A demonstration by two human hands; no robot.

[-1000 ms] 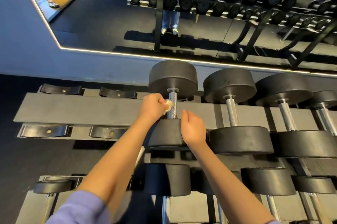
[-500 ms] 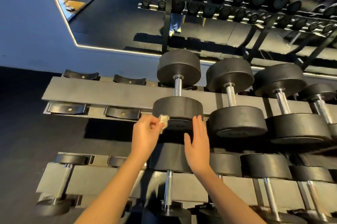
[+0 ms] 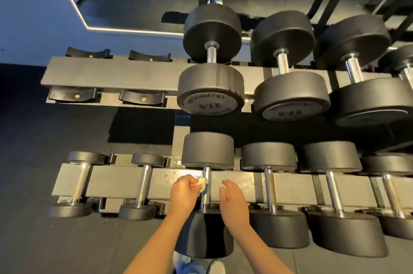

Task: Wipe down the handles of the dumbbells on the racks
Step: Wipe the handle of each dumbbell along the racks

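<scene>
While my left hand (image 3: 183, 189) pinches the small wipe (image 3: 203, 182) against the dumbbell handle (image 3: 207, 173) on the lower rack (image 3: 165, 186), lying straight away from me, my right hand (image 3: 232, 195) hovers open just right of it.

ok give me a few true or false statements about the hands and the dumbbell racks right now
1. The left hand pinches a small white cloth against the chrome handle of a black dumbbell on the grey lower rack. True.
2. The right hand grips that handle too. False: it is open beside the handle, holding nothing.
3. The black cradles at the left end of the grey upper rack hold no dumbbells. True.
4. The two leftmost dumbbells on the lower rack have the largest heads there. False: their heads are smaller than those to their right.
</scene>
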